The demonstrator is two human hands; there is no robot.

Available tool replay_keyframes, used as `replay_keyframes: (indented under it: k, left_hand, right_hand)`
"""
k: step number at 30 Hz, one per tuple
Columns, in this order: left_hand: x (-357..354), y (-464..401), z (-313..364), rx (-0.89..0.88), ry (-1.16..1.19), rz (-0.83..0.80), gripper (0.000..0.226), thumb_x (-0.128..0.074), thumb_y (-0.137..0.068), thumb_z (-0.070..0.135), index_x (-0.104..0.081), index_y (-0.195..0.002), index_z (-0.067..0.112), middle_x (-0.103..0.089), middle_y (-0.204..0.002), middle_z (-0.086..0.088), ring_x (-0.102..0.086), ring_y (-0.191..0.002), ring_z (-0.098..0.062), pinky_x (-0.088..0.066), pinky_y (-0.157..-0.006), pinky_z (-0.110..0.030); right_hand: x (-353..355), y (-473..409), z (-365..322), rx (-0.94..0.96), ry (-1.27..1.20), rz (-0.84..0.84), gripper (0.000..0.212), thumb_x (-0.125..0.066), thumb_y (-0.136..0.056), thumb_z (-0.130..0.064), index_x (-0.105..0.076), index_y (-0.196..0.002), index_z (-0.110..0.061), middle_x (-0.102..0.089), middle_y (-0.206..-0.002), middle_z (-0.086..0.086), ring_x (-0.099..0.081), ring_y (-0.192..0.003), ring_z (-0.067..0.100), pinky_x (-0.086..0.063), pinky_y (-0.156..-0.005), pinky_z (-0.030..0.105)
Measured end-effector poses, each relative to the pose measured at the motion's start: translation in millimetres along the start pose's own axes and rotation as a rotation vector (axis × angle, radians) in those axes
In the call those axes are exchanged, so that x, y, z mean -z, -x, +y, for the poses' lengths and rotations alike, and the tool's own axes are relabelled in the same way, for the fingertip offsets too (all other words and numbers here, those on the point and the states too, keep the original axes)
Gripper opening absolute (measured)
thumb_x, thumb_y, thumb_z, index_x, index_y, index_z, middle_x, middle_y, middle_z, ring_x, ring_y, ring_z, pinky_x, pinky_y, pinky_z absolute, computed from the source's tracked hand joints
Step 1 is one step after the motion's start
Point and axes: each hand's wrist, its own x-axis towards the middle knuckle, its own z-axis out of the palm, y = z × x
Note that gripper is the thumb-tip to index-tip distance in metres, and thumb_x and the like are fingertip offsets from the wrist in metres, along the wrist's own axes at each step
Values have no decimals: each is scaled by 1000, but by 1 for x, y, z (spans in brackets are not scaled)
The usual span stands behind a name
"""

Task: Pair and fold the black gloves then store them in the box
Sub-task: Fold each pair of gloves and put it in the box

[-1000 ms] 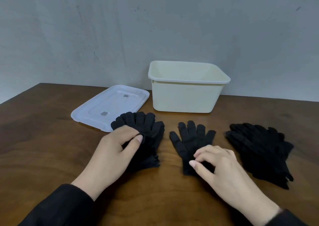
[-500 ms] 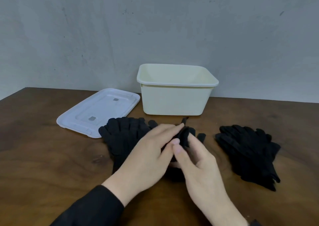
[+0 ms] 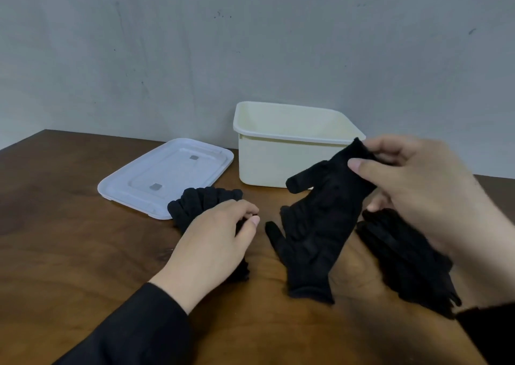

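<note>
I see one black knit glove point(image 3: 320, 225) lifted off the table, hanging slanted with cuff end up and fingers down, pinched at the top by my right hand point(image 3: 418, 186). A second glove lies flat under it near the middle of the table, cuff toward the front edge. Left glove pile point(image 3: 203, 200) sits mid-table under my left hand point(image 3: 211, 247); right glove pile point(image 3: 404, 256) lies toward the right edge. Cream box point(image 3: 278, 158) stands open and upright at the back edge.
</note>
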Motion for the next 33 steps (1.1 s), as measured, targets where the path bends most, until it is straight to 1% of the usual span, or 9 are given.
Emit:
replay_keyframes:
  k: [4, 6, 13, 16, 18, 20, 25, 29, 33]
  left_hand:
    - [-1, 0, 0, 15, -19, -16, 29, -44, -99, 43, -61, -122, 36, -61, -109, 22, -55, -101, 4, -36, -78, -5]
    - [-1, 0, 0, 15, -21, -17, 30, -44, -99, 44, -61, -123, 36, -61, -110, 21, -54, -102, 3, -35, -77, -5]
    - [1, 0, 3, -23, -24, 1, 31, -42, -99, 44, -60, -123, 37, -60, -117, 23, -49, -105, 7, -31, -79, -1]
    - [2, 3, 7, -75, -24, -4, 31, -41, -99, 45, -61, -122, 37, -60, -117, 24, -49, -109, 7, -37, -95, -11]
    - [2, 6, 10, -123, -60, -47, 33, -41, -99, 45, -60, -124, 37, -60, -118, 23, -52, -110, 3, -40, -101, -21]
    - [-3, 8, 12, -178, -131, -125, 35, -40, -100, 45, -58, -129, 37, -59, -123, 21, -52, -113, 2, -37, -105, -23]
    - [-18, 15, 11, -303, -324, -335, 37, -38, -100, 49, -57, -130, 39, -58, -126, 20, -48, -117, 0, -25, -113, -32]
    - [-28, 18, 10, -357, -362, -405, 36, -40, -99, 51, -59, -127, 40, -54, -129, 20, -42, -122, -2, -14, -115, -33]
    - [-33, 19, 12, -381, -374, -397, 37, -42, -96, 54, -60, -126, 40, -52, -130, 18, -42, -123, -5, -16, -112, -34]
  right_hand:
    - [6, -30, -6, -78, 121, -141, 7, -68, -91, -20, -74, -89, -22, -77, -90, -8, -71, -54, 18, -54, -58, 21]
    - [4, -39, -4, -29, 136, -63, 9, -66, -93, -18, -73, -92, -24, -76, -91, -6, -74, -61, 12, -50, -53, 12]
    - [-19, 4, 24, 261, 383, 159, 19, -67, -91, -23, -74, -103, -35, -67, -77, -31, -59, -80, -19, -39, -71, -2]
    - [-44, 51, 74, 329, 527, -19, 32, -73, -84, -18, -73, -114, -28, -71, -107, -17, -63, -103, -7, -43, -98, 9]
    - [-55, 74, 105, 312, 594, -159, 36, -79, -80, -21, -73, -113, -30, -68, -114, -20, -56, -114, -8, -41, -104, 16]
    - [-59, 82, 122, 312, 579, -233, 29, -76, -81, -29, -75, -110, -32, -67, -118, -22, -53, -119, -7, -31, -108, 11]
    - [-58, 80, 127, 365, 633, -231, 32, -50, -95, -50, -75, -108, -36, -65, -120, -25, -55, -116, -4, -41, -100, 16]
    - [-62, 77, 132, 421, 613, -202, 35, -48, -91, -45, -77, -105, -32, -69, -115, -20, -59, -113, -5, -37, -103, 21]
    - [-71, 72, 139, 489, 591, -212, 37, -48, -89, -31, -80, -93, -11, -77, -99, -1, -71, -97, 10, -29, -107, 10]
